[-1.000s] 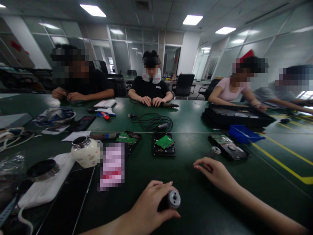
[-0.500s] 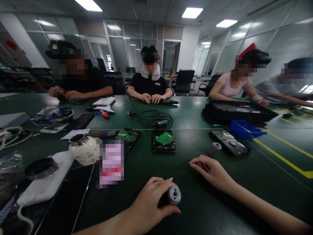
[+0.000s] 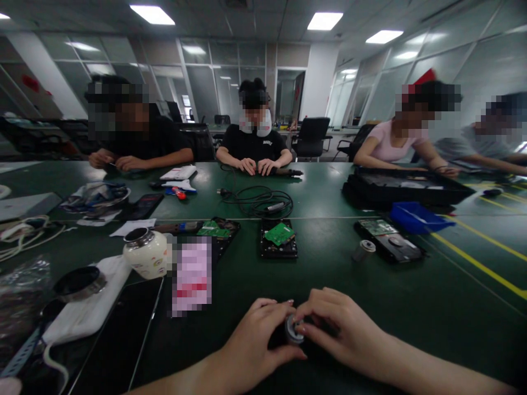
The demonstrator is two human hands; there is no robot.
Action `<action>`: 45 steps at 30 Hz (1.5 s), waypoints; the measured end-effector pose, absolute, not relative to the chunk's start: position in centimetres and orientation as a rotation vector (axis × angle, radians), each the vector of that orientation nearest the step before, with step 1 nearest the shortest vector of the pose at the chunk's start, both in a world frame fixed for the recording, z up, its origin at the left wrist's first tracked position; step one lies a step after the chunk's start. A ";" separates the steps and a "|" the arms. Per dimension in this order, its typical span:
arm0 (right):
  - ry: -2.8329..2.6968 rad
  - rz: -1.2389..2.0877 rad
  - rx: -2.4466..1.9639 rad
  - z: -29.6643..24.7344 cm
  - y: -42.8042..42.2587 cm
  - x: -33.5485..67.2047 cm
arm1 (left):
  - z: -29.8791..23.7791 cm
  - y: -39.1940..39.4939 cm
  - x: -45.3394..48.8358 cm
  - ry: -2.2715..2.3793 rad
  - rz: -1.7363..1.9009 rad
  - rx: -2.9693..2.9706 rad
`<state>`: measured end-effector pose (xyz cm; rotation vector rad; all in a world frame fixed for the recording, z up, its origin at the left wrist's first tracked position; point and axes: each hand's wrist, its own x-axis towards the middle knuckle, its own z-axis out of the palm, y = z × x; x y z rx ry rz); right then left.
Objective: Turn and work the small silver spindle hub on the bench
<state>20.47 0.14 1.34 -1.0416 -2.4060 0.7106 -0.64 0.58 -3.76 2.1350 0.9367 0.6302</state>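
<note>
Two bare hands and a short silver-grey metal cylinder (image 3: 290, 332), which lies nearer the wearer than the landmark, a black rectangular box (image 3: 275, 253) bearing a green printed circuit board (image 3: 280, 233), and slightly to its right. The left hand (image 3: 249, 340) curves around the cylinder, fingers on the far side and thumb on the near side, a hold that presumably steadies the body with its round end turned upward; the right hand (image 3: 343, 329) bends over that end, thumb and forefinger drawn close together (whether they pinch a small part or merely touch the face cannot be told, since the fingertips cover it). A second upright silver metal cylinder (image 3: 364, 251) stands right of the box, seemingly within easy reach, just beside a black-and-silver rectangular drive unit (image 3: 395, 244). Dark green tabletop (image 3: 321, 269) spreads between box and hands, giving room to shift forward; left of the box, a pink paper-like slip (image 3: 192, 274), a cream rounded jug with metal rim (image 3: 146, 258) and a glossy black flat slab (image 3: 119, 329) limit sideways movement, and a loose black cable coil (image 3: 255, 208) bounds the space beyond it; the near table edge does not show
</note>
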 end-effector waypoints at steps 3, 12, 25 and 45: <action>-2.395 0.734 -1.041 1.2 0.0 20.6 | -3.9 0.6 -0.6 0.945 0.639 2.134; -2.337 0.794 -1.013 0.4 -0.1 20.4 | -4.2 0.5 -0.7 0.957 0.656 2.156; -2.277 0.779 -0.996 -0.2 -0.1 20.4 | -3.8 0.5 -0.5 0.971 0.625 2.151; -2.250 0.542 -1.314 -3.8 7.4 26.9 | -2.9 0.4 -0.7 0.947 0.567 2.107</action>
